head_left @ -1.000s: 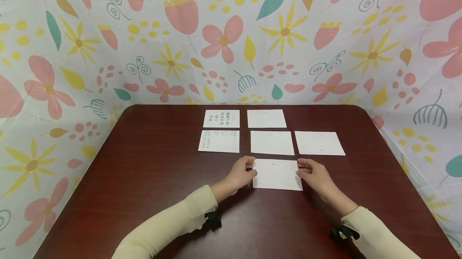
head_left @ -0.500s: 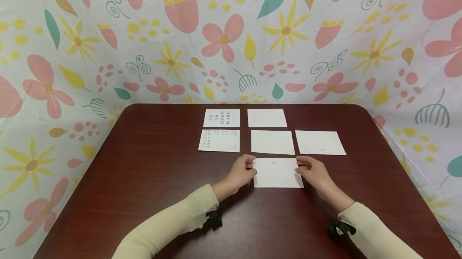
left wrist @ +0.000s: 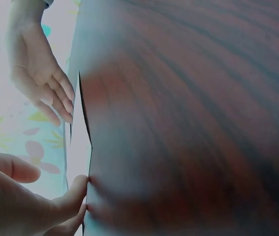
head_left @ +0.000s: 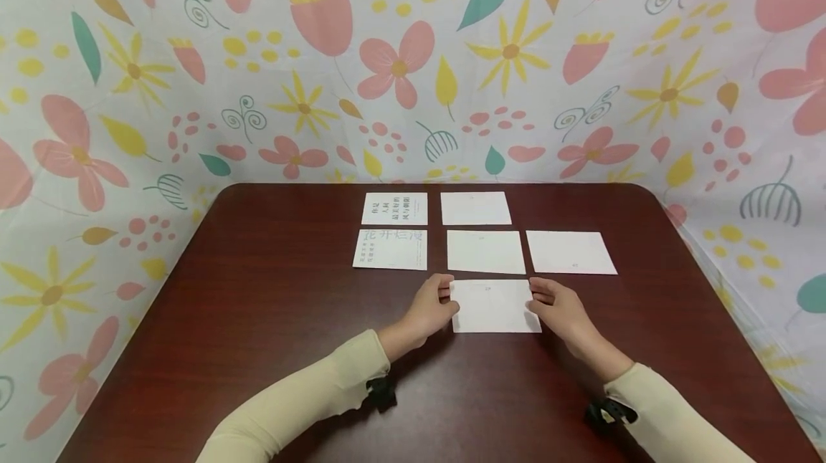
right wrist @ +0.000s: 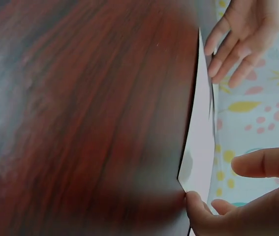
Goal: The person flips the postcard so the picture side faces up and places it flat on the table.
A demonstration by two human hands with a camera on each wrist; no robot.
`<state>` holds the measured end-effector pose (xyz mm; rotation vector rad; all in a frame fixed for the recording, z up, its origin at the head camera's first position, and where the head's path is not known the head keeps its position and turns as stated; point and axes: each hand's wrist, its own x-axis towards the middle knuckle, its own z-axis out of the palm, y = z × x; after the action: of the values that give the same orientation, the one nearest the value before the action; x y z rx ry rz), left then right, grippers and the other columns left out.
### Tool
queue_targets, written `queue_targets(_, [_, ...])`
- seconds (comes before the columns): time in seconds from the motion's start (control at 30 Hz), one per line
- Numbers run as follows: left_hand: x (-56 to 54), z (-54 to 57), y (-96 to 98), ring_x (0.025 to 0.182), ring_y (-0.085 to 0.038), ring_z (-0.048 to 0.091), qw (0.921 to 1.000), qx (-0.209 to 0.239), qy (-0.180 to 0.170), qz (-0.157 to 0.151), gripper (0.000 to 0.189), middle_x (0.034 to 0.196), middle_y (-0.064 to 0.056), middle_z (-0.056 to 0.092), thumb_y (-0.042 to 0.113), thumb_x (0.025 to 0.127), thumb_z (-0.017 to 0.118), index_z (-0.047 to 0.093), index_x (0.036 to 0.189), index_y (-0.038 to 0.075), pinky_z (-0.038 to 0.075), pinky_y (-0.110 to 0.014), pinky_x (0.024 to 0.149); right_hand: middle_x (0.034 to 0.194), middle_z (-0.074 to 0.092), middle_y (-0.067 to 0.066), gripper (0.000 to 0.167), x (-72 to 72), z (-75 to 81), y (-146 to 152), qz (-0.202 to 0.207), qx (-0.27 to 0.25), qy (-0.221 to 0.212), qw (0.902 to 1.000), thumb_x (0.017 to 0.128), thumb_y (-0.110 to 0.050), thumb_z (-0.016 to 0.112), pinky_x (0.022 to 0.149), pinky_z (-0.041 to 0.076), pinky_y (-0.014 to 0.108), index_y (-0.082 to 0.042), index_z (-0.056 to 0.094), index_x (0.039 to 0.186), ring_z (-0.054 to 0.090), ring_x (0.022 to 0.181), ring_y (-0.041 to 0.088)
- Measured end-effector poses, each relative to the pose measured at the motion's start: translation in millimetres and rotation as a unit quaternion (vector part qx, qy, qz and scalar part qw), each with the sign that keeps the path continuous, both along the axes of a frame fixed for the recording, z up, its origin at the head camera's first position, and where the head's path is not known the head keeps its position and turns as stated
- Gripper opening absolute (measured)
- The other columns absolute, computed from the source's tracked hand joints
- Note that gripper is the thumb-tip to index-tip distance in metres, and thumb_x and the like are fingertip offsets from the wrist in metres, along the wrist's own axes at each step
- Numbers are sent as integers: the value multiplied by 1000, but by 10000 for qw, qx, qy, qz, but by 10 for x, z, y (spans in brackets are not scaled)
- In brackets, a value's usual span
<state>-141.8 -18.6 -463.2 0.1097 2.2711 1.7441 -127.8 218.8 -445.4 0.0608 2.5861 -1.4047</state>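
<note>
A blank-looking white card [head_left: 495, 309] with a tiny mark near its top lies on the dark table, nearest to the person. At its left end is the left hand [head_left: 429, 309], fingertips against the short edge. Opposite, the right hand [head_left: 560, 309] touches the other short edge. In the left wrist view, the left fingers [left wrist: 73, 199] meet the card's edge at the tabletop, and the thumb is raised apart from it. The right wrist view likewise has the right fingers [right wrist: 198, 204] at a card corner, with the thumb [right wrist: 260, 163] lifted away.
Beyond it, a white card [head_left: 485, 251] lies between a plain card [head_left: 571, 253] and a card with blue lettering [head_left: 390, 249]. Farther back are a card with dark lettering [head_left: 395, 209] and another white card [head_left: 476, 208]. A flowered cloth [head_left: 400, 69] hangs behind the table [head_left: 258, 291].
The near card has turned slightly, its right side shifting away from the person, so its front edge now runs straighter. Both hands have stayed at its ends; the head view has tilted a little.
</note>
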Motion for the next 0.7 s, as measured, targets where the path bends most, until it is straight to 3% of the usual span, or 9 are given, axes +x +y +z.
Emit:
queue_targets(0.27, [-19, -19, 16, 116, -36, 49, 9994, 232, 34, 253, 50, 127, -24, 48, -8, 81, 54, 46, 130, -9, 48, -41, 92, 136, 42, 35, 53, -93, -1, -21, -212, -298, -318, 9988, 95, -6, 52, 99, 43, 50, 17, 35, 139, 45, 123, 44])
queue_targets(0.43, [-31, -36, 8, 113, -35, 50, 9996, 126, 102, 241, 50, 121, -24, 49, -9, 79, 54, 47, 129, -9, 49, -39, 89, 139, 42, 32, 51, -101, -24, -16, -302, -428, -410, 9978, 94, -4, 50, 100, 42, 48, 14, 36, 139, 43, 124, 42])
queue_targets(0.7, [-41, -40, 11, 113, -34, 50, 9996, -107, 155, 215, 53, 120, -21, 48, -9, 78, 55, 48, 130, -8, 48, -41, 89, 135, 42, 32, 59, -91, -67, -16, -385, -588, -296, 9971, 87, 7, 53, 73, 48, 20, 10, 34, 143, 48, 118, 41])
